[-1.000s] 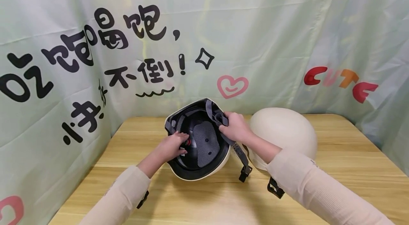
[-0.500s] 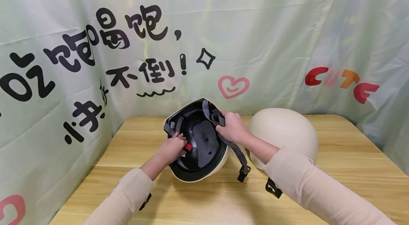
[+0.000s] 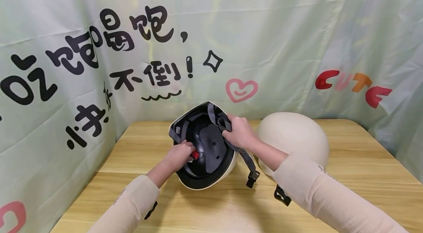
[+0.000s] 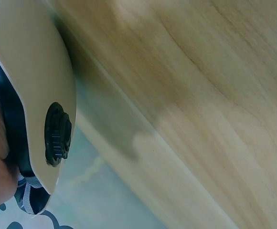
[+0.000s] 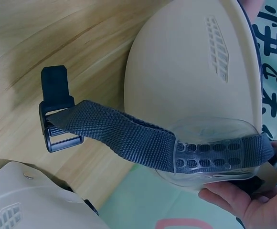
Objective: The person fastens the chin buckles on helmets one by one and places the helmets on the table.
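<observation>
Helmet (image 3: 209, 144) tilts beside the right hand (image 3: 241, 132) gripping its rim (image 3: 199, 181), probably for steadiness, while the left hand (image 3: 180, 155) pinches a red tag (image 3: 195, 155).

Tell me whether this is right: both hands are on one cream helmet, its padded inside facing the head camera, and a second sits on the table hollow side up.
Wrong on one point: the second helmet sits on the table dome up, as the head view shows. The left hand and right hand are indeed both on the other helmet, padded inside facing the camera.
</observation>
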`<state>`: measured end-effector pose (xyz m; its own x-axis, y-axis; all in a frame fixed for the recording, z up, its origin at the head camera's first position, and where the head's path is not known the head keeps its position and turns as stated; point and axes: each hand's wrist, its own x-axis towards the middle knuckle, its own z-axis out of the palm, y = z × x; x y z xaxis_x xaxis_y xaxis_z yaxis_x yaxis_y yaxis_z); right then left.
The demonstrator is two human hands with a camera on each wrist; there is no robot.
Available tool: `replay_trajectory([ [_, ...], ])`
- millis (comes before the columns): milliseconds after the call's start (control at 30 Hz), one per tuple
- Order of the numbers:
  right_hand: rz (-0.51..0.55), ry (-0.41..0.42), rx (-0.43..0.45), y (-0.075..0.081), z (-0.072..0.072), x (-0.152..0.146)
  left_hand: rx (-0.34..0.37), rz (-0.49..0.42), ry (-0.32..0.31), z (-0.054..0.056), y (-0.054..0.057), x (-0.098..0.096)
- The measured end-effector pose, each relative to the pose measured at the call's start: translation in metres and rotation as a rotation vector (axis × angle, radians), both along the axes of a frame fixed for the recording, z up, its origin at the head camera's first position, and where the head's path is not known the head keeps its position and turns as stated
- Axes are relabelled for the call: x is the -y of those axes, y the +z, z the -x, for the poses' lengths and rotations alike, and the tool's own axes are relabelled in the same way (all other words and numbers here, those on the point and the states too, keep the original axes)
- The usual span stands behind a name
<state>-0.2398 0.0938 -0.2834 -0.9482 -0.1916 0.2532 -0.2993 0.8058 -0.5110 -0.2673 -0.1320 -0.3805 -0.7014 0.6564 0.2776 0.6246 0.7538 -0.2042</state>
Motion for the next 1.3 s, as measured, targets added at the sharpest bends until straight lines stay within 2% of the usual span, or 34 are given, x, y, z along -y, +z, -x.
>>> replay_trajectory([
  [167,0.007,0.001,0.007,0.0,0.0,-0.001,0.041,-0.037,-0.032,0.0,-0.001,0.001],
  [367,0.04,0.0,0.009,-0.002,-0.001,-0.003,0.032,-0.056,-0.08,0.0,-0.001,0.001],
  [633,0.113,-0.026,-0.015,-0.014,0.0,-0.014,0.062,-0.307,-0.18,0.004,0.003,0.002],
  [767,0.166,-0.039,-0.015,-0.023,0.001,-0.02,0.061,-0.385,-0.223,0.006,0.008,0.001],
  [867,0.212,-0.038,-0.021,-0.03,0.002,-0.024,0.068,-0.406,-0.217,0.009,0.011,0.0],
  [1000,0.258,-0.051,-0.021,-0.038,0.002,-0.027,0.019,-0.436,-0.249,0.011,0.014,-0.001],
  [1033,0.268,-0.058,-0.015,-0.04,0.002,-0.027,-0.006,-0.458,-0.275,0.014,0.011,0.0],
  [1133,0.302,-0.08,0.012,-0.045,0.002,-0.028,-0.085,-0.487,-0.308,0.014,0.015,-0.001],
  [1233,0.321,-0.119,0.04,-0.049,0.002,-0.029,-0.131,-0.495,-0.291,0.014,0.019,-0.002],
  [1300,0.32,-0.151,0.055,-0.052,0.002,-0.029,-0.135,-0.489,-0.256,0.012,0.023,-0.003],
])
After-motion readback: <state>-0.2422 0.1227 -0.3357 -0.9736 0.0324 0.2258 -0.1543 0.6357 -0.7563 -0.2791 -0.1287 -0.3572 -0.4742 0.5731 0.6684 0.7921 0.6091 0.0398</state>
